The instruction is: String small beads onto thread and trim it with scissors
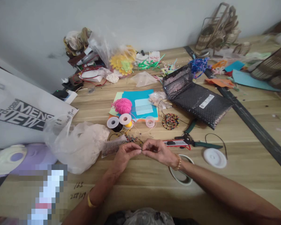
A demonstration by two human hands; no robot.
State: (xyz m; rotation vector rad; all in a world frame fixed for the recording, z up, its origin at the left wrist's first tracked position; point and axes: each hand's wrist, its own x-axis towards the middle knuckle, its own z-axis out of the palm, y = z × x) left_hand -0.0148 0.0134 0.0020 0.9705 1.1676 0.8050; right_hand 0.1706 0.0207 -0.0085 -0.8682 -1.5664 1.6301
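My left hand [128, 153] and my right hand [158, 150] meet fingertip to fingertip above the table. Both are closed in a pinch; what lies between the fingers is too small to make out. Just beyond the fingertips is a small pile of mixed beads [131, 137], with a clear bag [113, 146] beside my left hand. Thin cord runs from the spools toward the hands. A black-thread spool [113, 124] and a yellow-thread spool [125, 119] stand behind the beads, near a small clear round container [150, 121]. A coil of colourful strung beads [170, 121] lies to the right.
Right of my hands lie a red utility knife [178, 143], green-handled pliers [189, 137], a white spool [214, 157] and a tape roll [181, 178] under my right wrist. Pink yarn [122, 106], blue sheets [137, 93] and a black bubble mailer [199, 97] lie behind. A plastic bag [79, 147] sits left.
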